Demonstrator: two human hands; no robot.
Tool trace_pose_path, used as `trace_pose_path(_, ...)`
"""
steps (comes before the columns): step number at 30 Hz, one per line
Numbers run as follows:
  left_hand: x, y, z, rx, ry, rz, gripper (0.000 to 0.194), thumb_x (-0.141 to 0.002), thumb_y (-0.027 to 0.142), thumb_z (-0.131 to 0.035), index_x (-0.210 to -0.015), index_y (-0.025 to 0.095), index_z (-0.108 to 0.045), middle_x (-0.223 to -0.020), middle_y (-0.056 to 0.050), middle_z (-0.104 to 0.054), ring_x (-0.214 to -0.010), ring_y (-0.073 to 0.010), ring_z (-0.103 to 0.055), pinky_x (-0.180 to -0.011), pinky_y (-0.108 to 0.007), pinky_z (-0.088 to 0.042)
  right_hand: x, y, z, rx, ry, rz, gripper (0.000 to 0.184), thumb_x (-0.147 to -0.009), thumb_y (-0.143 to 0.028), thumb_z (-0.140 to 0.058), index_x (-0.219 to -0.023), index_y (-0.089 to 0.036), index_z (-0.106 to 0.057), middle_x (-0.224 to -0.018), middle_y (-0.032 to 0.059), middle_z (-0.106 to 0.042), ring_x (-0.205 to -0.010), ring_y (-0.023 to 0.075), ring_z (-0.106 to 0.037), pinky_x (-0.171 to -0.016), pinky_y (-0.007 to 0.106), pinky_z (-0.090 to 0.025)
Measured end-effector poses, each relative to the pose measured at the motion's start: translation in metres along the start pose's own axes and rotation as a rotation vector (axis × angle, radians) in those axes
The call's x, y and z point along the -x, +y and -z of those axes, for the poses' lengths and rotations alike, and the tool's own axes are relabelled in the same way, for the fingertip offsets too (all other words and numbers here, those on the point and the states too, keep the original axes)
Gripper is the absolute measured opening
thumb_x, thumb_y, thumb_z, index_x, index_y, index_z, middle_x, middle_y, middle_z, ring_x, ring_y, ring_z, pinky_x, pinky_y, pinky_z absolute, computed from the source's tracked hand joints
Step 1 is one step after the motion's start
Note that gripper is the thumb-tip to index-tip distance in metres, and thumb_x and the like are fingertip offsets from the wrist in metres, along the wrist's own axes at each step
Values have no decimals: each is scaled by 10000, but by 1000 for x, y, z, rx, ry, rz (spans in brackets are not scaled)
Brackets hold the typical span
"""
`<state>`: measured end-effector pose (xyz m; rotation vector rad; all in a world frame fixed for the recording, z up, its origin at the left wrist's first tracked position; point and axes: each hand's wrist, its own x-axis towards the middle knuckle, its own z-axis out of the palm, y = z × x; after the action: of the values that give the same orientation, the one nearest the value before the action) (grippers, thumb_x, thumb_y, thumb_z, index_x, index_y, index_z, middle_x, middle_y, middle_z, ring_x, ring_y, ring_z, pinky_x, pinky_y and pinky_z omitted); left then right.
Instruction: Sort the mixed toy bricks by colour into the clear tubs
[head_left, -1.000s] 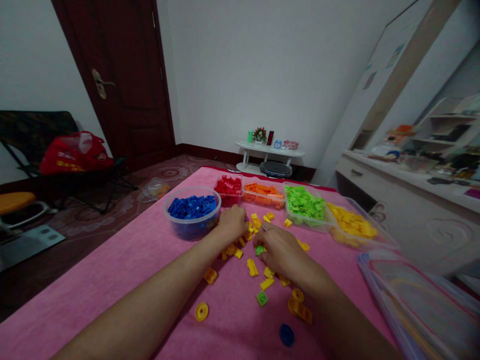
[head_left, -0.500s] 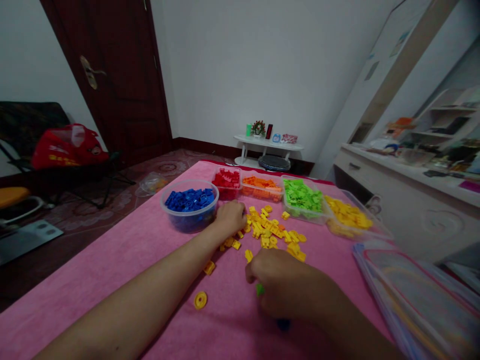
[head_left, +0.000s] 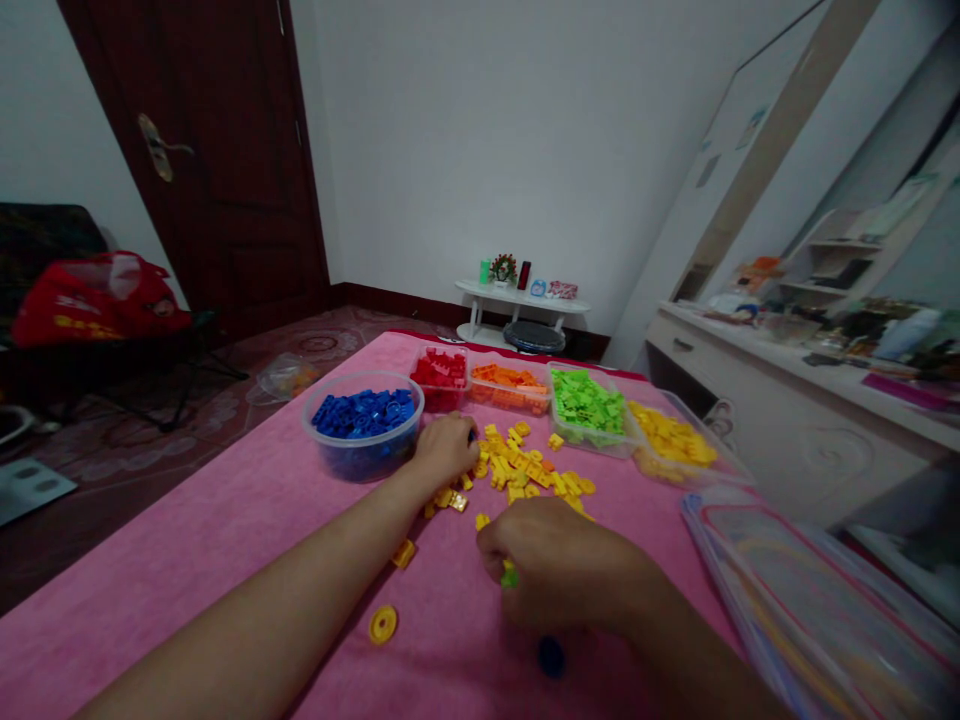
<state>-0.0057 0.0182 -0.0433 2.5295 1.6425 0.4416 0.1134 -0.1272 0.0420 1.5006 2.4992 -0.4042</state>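
My left hand (head_left: 447, 448) is closed at the left edge of a loose pile of yellow building blocks (head_left: 517, 462), just right of a round tub of blue blocks (head_left: 364, 415). A bit of a blue block (head_left: 472, 436) shows at its fingertips. Nearer to me, my right hand (head_left: 559, 560) has curled fingers around a small green block (head_left: 509, 575); a speck of yellow shows beside it. Below that hand a round blue piece (head_left: 551, 657) lies on the pink cloth. A yellow wheel-shaped piece (head_left: 383, 625) and a yellow block (head_left: 403, 554) lie beside my left forearm.
Clear boxes of red blocks (head_left: 440, 370), orange blocks (head_left: 510, 378), green blocks (head_left: 589, 402) and yellow blocks (head_left: 671, 436) line the far side of the pink cloth (head_left: 225, 540). Stacked clear lids (head_left: 795, 590) lie at the right edge. A cabinet (head_left: 795, 400) stands beyond.
The view has shifted slightly, so things appear a little further left. Both hands stay closed in about the same places. More of the round blue piece shows below my right hand.
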Motion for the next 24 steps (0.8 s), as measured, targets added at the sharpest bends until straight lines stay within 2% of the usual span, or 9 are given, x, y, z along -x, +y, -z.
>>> trace_pose_path(4, -2, -2, -3, 24, 11, 6, 307, -789, 286, -489, -1039, 246, -664, -1034, -63, -660, -930, -222, -637, -788, -312, -491, 0, 50, 24, -187, 221, -162, 173, -625, -139, -539, -725, -214, -658, -613, -13, -654, -524, 110, -558, -465, 199, -307)
trace_pose_path(9, -1, -2, -4, 35, 12, 0, 301, -788, 276, -488, -1025, 238, -668, -1030, -66, -662, -925, -218, -637, -786, -307, -486, -26, 135, 65, -206, 379, -488, 131, -679, -165, -528, -735, -173, -647, -556, 15, -638, -469, 136, -589, -473, 220, -380)
trace_pose_path(11, -2, -2, -3, 35, 7, 4, 295, -791, 272, -491, -1023, 236, -669, -1029, -67, -660, -923, -212, -636, -782, -298, -484, -39, 167, 77, -160, 476, -606, 141, -697, -180, -562, -789, -155, -666, -596, 35, -660, -493, 146, -608, -509, 236, -408)
trace_pose_path(14, -2, -1, -2, 38, -6, 16, 284, -792, 270, -502, -1019, 235, -669, -1032, -69, -657, -929, -207, -635, -782, -288, -484, -50, 199, 84, -38, 652, -685, 292, -714, -227, -630, -983, -120, -665, -697, 81, -691, -679, 201, -656, -625, 275, -442)
trace_pose_path(16, -2, -1, -2, 39, -14, 24, 281, -791, 272, -510, -1021, 236, -667, -1040, -69, -654, -933, -206, -635, -786, -286, -484, -52, 205, 82, 1, 708, -712, 355, -730, -275, -638, -1048, -118, -653, -810, 116, -704, -810, 235, -655, -681, 301, -446)
trace_pose_path(18, -2, -1, -2, 36, -16, 23, 286, -792, 277, -510, -1027, 237, -667, -1041, -71, -655, -929, -210, -637, -782, -289, -487, -53, 201, 72, 10, 772, -724, 333, -744, -313, -618, -1036, -161, -668, -907, 111, -704, -871, 241, -644, -700, 306, -448)
trace_pose_path(21, -2, -1, -2, 33, -10, 12, 298, -795, 275, -496, -1033, 236, -670, -1042, -77, -657, -927, -219, -638, -775, -301, -493, -54, 179, 49, -59, 911, -655, 293, -756, -327, -575, -998, -201, -681, -932, 72, -707, -859, 219, -643, -711, 297, -454)
trace_pose_path(24, 0, 1, -1, 32, 0, 16, 303, -798, 269, -484, -1029, 229, -675, -1042, -86, -657, -930, -229, -637, -775, -315, -495, -55, 151, 20, -271, 1007, -521, 271, -755, -326, -538, -921, -169, -685, -893, 65, -708, -768, 193, -657, -696, 286, -476)
